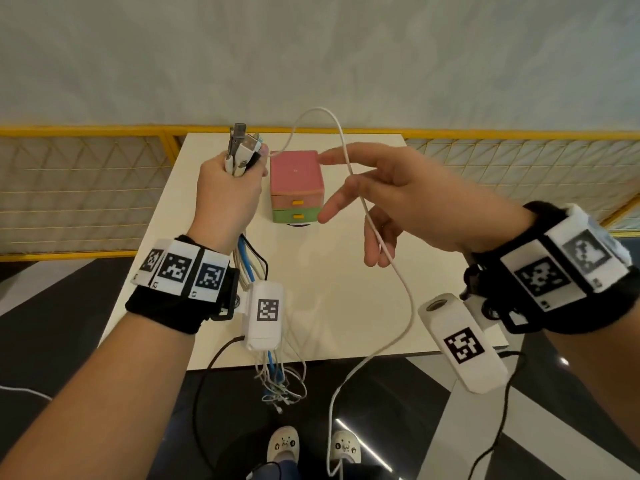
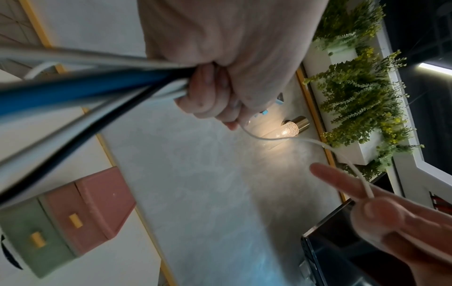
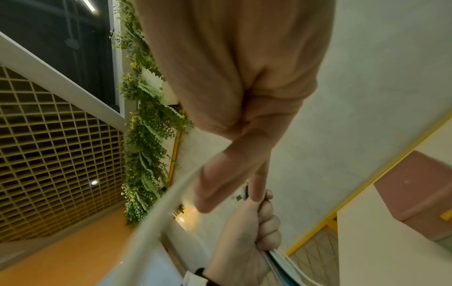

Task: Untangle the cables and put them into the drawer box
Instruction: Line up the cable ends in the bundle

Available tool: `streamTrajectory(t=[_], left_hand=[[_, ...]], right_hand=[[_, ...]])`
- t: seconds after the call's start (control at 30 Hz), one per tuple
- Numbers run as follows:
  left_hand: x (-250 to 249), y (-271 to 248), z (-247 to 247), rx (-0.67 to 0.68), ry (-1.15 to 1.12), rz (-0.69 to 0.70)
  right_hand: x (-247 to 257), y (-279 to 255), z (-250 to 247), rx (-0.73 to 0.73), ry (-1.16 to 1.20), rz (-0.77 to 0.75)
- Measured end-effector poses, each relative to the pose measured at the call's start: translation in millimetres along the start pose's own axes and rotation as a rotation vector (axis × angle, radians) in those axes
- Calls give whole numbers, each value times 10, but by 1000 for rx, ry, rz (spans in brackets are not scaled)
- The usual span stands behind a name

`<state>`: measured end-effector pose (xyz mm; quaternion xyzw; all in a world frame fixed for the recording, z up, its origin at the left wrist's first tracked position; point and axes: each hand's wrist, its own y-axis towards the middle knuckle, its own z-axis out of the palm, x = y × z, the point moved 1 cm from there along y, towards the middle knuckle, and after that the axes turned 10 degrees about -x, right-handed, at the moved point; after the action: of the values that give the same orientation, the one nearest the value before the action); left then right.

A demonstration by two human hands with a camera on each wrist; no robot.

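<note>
My left hand [image 1: 228, 188] grips a bundle of cables [image 1: 242, 147] upright above the table's left side, plugs sticking out above the fist and blue, black and white cords hanging below to a tangle [image 1: 280, 382] past the table's front edge. One white cable [image 1: 405, 289] loops up from the fist, crosses my right hand [image 1: 398, 202] and drops to the floor. That hand is spread with straight fingers, the cable running between them. The pink and green drawer box [image 1: 296, 181] stands between both hands, drawers closed. The left wrist view shows the fist [image 2: 220, 87], bundle [image 2: 97, 85] and box [image 2: 80, 212].
The white table [image 1: 346, 306] carries only the drawer box. A yellow-framed mesh fence [image 1: 83, 188] runs behind and beside it, against a pale wall. Black device cords hang below my wrists. My slippered feet [image 1: 284, 445] stand on dark floor before the table.
</note>
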<state>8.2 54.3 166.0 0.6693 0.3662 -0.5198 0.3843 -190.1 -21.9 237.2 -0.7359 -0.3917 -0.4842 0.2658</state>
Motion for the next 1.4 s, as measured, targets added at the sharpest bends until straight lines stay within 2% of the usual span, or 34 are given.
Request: streamTrajectory(t=[0.07,0.1,0.2,0.27,0.3,0.37,0.43,0.5,0.53,0.63,0.73,0.83,0.9,0.93,1.07,1.13,1.27,1.33,1.4], left_hand=[[10,-48,-18,33,-5,10],[6,-79,-30,42,-13,12],[-43,-180,-64,67,-28,19],[-119,-263,-77,164,-19,23],[-163,-310,-78,240,-25,21],[-262,-400,-71,401,-50,43],[-375,-481,-55,519,-2,177],[-464,-538,-16,589,51,319],[-493,-554,13,612,46,352],[-570,-609,102,653,-12,336],[-576,-596,199,676,51,370],[-520,-518,263,727,95,369],[-460,-496,287,741,73,307],[-428,-508,295,737,17,233],[-299,-576,344,694,-421,-225],[-285,-598,378,659,-514,-276],[-323,-623,452,594,-356,11],[-351,-608,472,602,-270,101],[-390,-573,466,638,-248,160]], right_hand=[[-76,-28,19,-18,-45,38],[-142,-42,25,-19,-149,58],[-324,-70,5,122,-806,161],[-402,-87,-7,226,-974,256],[-419,-91,-8,229,-958,245],[-424,-61,3,130,-865,107],[-402,-17,27,-13,-786,-82],[-379,26,90,-69,-679,-207],[-377,44,131,-45,-611,-220],[-337,73,302,75,-283,-180],[-350,143,425,35,59,-173],[-434,185,545,2,200,-122],[-525,187,627,-17,249,-70],[-559,180,653,-37,272,-49],[-674,165,647,-52,418,53],[-719,173,612,-18,437,90],[-731,213,529,31,417,55],[-704,240,503,28,474,30],[-699,259,483,4,508,77]])
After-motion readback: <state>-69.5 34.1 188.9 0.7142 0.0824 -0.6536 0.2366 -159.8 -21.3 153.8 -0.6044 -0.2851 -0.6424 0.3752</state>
